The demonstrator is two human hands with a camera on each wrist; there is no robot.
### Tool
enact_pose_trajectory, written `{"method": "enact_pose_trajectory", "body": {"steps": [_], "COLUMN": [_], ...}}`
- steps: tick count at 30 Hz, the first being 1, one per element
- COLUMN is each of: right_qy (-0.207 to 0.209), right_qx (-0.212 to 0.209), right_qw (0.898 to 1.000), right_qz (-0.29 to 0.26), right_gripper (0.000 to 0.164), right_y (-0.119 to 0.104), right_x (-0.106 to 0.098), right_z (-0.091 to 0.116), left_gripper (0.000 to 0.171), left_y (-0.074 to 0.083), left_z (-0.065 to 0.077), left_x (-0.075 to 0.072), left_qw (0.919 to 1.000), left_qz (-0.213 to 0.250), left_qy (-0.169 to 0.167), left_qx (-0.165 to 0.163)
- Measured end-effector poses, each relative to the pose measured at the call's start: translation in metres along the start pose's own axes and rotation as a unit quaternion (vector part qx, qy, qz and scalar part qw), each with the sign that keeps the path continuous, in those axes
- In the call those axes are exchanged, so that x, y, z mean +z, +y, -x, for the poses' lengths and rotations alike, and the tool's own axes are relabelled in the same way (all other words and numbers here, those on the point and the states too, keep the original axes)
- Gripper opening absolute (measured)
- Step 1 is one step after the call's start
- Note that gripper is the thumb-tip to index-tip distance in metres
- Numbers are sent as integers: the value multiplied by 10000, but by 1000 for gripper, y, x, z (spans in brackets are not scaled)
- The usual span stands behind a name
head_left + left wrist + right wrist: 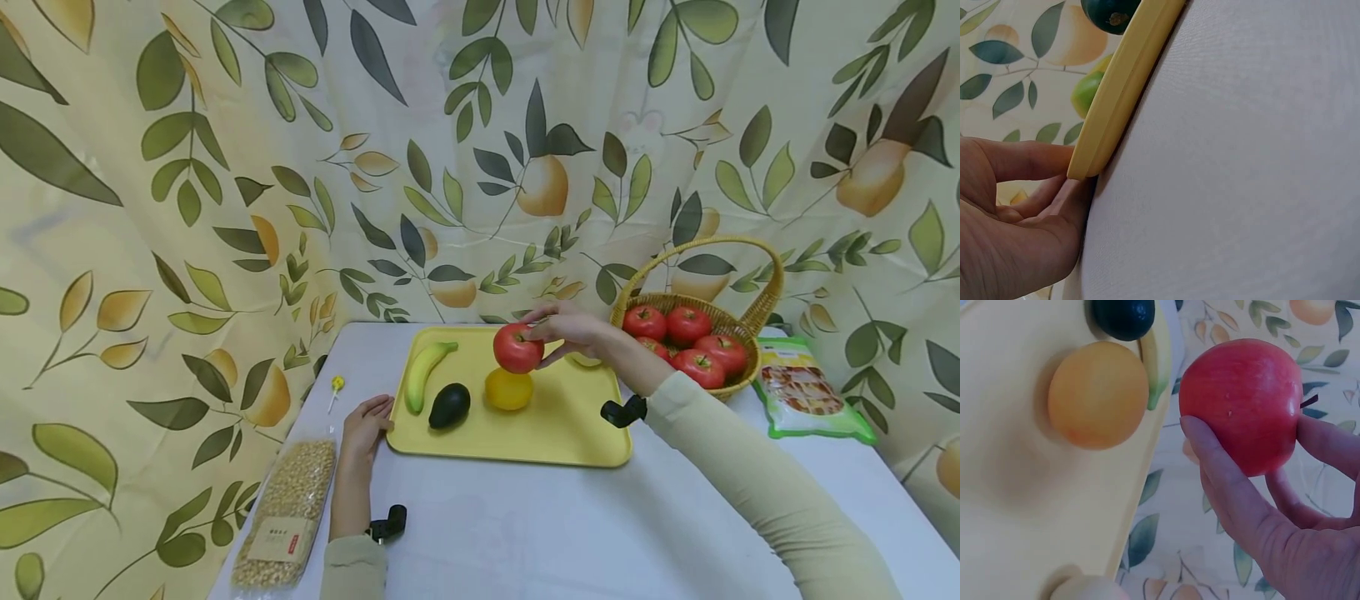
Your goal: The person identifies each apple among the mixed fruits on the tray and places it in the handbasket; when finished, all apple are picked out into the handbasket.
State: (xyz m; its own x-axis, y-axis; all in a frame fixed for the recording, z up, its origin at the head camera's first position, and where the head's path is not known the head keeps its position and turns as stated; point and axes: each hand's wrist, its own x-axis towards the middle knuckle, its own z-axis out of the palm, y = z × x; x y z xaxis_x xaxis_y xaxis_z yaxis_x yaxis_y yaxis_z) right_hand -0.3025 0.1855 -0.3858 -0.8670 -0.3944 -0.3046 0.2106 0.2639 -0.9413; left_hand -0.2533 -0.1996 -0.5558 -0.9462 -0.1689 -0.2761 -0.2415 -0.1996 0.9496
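Note:
My right hand (pixel 558 332) holds a red apple (pixel 517 347) in its fingers above the yellow tray (pixel 570 425), just over an orange (pixel 508 389). In the right wrist view the apple (pixel 1241 403) sits between thumb and fingers, with the orange (pixel 1097 394) and an avocado (pixel 1124 315) on the tray (pixel 1016 506) beyond. A banana (pixel 423 372) and the avocado (pixel 449 405) lie on the tray's left part. My left hand (pixel 365 427) rests on the white table against the tray's left front corner (pixel 1094 156), fingers touching its rim.
A wicker basket (pixel 750 354) with several red apples stands right of the tray. A green snack bag (pixel 810 392) lies beyond it. A bag of beans (pixel 288 508) and a lollipop (pixel 336 387) lie at the table's left edge. A leaf-print curtain hangs behind.

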Motion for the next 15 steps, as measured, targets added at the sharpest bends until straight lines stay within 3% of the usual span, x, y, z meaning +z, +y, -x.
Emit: {"method": "enact_pose_trajectory", "body": {"steps": [15], "right_qy": [185], "right_qx": [-104], "right_qw": [9998], "right_qz": [-9], "right_gripper": [48], "right_y": [6], "right_x": [-19], "right_z": [14], "left_gripper": [68], "left_y": [2], "left_z": [4], "left_x": [1], "left_qw": [10000], "left_qz": [38], "left_qy": [-38], "left_qx": [-26]}}
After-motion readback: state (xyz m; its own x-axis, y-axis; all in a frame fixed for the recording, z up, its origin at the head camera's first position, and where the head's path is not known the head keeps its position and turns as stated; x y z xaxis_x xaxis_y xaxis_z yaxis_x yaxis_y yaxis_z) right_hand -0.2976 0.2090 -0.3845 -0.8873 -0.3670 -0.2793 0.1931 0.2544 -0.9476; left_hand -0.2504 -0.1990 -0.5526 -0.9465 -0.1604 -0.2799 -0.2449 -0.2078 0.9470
